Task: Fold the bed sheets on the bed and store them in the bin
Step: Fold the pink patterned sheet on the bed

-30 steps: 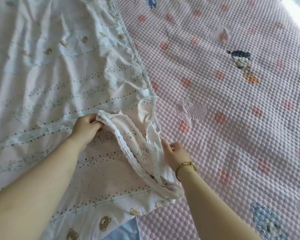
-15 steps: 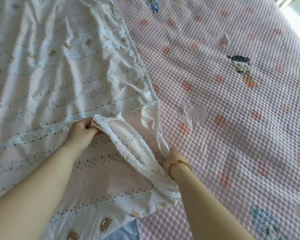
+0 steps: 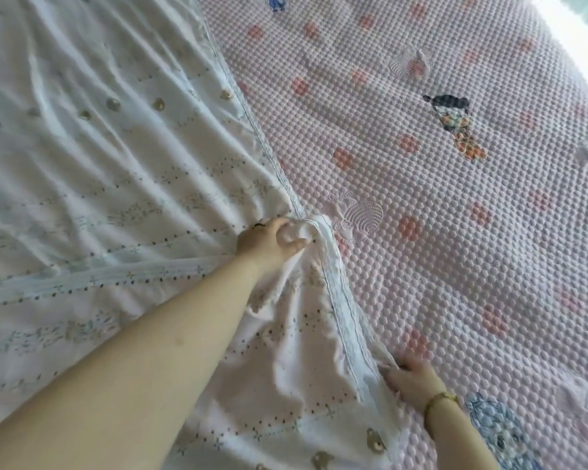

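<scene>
A bunched corner of the bed sheet is gripped in the curled fingers of the left hand. Lower down, its stitched hem is held by the right hand (a gold bracelet is worn at that wrist). The sheet is spread, wrinkled, over the left part of the pink quilted bed cover.

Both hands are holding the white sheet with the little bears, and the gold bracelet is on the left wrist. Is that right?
Not quite. The gold bracelet is on the right wrist, not the left, as the head view shows. The rest is right: the left hand and the right hand both hold the white sheet with the little bears.
</scene>
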